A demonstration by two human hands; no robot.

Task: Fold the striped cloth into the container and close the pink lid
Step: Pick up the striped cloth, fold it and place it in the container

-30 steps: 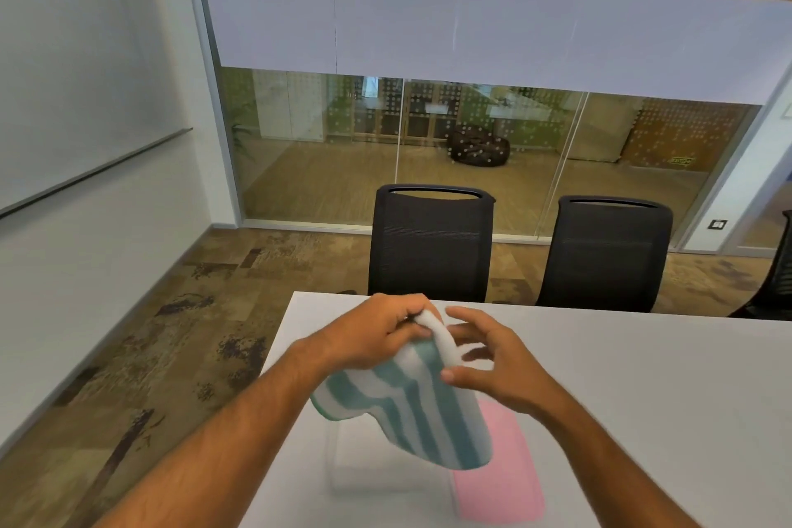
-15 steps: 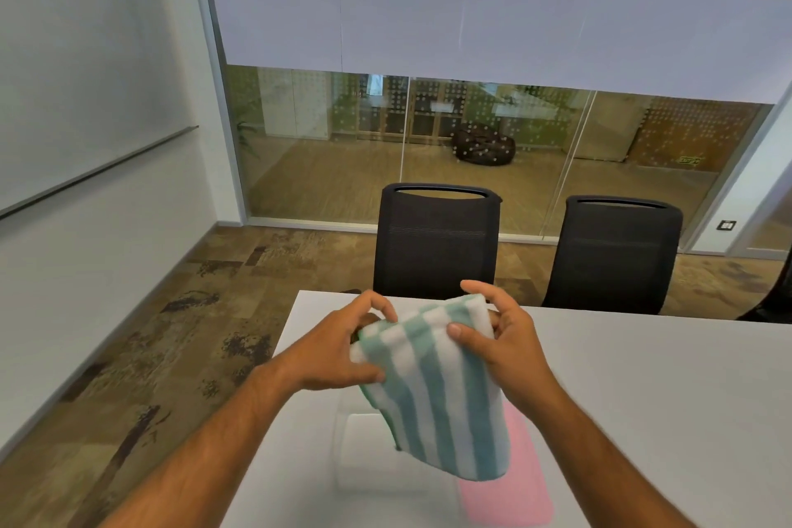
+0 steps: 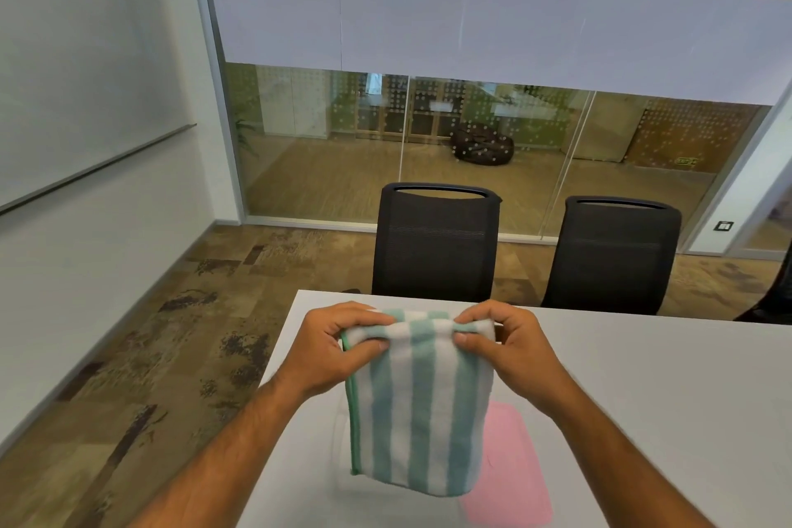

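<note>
A green-and-white striped cloth (image 3: 418,403) hangs doubled over in the air above the table. My left hand (image 3: 338,349) pinches its top left corner and my right hand (image 3: 508,345) pinches its top right corner, thumbs toward me. Behind the cloth, a clear container (image 3: 343,448) shows only as a faint edge at the cloth's lower left; the rest is hidden. The pink lid (image 3: 510,480) lies flat on the table to the right of the container, partly covered by the hanging cloth.
The white table (image 3: 643,399) stretches to the right; its left edge runs close to the container. Two black chairs (image 3: 433,244) (image 3: 613,257) stand at the far side, in front of a glass wall. Patterned floor lies to the left.
The cloth has gone from a bunched, tilted bundle to a straight hanging rectangle. Both hands moved apart to its top corners and rose slightly.
</note>
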